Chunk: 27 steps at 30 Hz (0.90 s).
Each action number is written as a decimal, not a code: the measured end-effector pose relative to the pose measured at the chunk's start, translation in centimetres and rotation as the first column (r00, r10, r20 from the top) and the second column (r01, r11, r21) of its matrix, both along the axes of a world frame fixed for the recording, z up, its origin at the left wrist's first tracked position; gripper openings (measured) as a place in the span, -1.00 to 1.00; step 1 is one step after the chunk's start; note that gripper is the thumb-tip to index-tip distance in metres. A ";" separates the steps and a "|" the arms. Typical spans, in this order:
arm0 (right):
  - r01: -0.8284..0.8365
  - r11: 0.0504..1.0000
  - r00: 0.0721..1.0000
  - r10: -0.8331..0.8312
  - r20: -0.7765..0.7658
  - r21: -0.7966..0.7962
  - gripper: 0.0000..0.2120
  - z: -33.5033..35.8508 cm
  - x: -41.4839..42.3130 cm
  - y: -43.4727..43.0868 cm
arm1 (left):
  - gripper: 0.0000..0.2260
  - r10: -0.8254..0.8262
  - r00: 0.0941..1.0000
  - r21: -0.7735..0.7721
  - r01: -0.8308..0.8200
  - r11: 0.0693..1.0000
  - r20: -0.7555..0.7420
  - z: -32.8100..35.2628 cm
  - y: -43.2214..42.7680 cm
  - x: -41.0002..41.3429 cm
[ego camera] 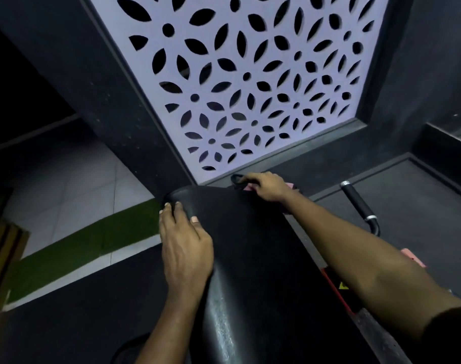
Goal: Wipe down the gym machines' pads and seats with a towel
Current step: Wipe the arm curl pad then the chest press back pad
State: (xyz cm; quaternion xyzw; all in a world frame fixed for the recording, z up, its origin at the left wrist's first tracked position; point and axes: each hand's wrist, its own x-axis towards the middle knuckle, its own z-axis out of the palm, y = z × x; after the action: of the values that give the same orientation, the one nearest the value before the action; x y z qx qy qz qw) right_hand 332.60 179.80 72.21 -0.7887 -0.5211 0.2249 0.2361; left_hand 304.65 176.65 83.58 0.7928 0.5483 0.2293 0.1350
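One long black vinyl pad (pixel 250 258): smooth, faint sheen, rounded edges, rounded far end, grey scuff streaks toward the near end. Two hands are on it.

Left hand (pixel 184 243) lies open along the pad's left edge, fingers nearly straight, nails up, thumb on the top surface. It holds nothing.

Right hand (pixel 267 186) is ahead of and to the right of the left hand, at the pad's far right corner. Its fingers are bent down, gripping one pink cloth towel (pixel 290 185). The towel is bunched under the palm, with pink showing on either side of the hand.

Right of the right forearm is one black cylindrical grip handle with chrome ends (pixel 358 203), tilted. Under that forearm is one red metal frame strip (pixel 334 282), straight-edged. A small pink piece (pixel 413 257) sits just past the forearm; what it is, cannot tell.

Beyond both hands is one lilac lattice panel (pixel 237 74), flat, cut through with leaf and dot shapes. Left of the left hand are one green turf strip (pixel 93 240), fuzzy, and pale square floor tiles (pixel 74 185).
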 end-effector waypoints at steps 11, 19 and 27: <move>-0.220 0.973 0.975 0.216 0.056 0.072 -0.72 6.0 -4.3 4.4 | -0.54 0.046 0.999 -0.037 -0.045 0.998 0.025 0.2 -0.1 0.1; -0.205 0.967 0.976 0.213 -0.041 0.150 -0.77 6.3 -3.8 3.2 | -0.56 0.065 0.995 -0.029 -0.062 0.998 0.082 -0.2 0.1 -0.2; -0.327 0.937 0.945 0.321 0.066 0.126 -0.72 11.0 -9.3 7.3 | -0.56 0.074 0.993 0.001 -0.074 0.997 0.091 -0.4 0.4 0.0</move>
State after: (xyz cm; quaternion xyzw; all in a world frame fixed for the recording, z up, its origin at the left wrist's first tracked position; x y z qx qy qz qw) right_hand 323.32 187.11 83.17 -0.6792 -0.6630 0.2072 0.2371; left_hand 304.63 177.02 83.17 0.7609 0.5701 0.2714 0.1495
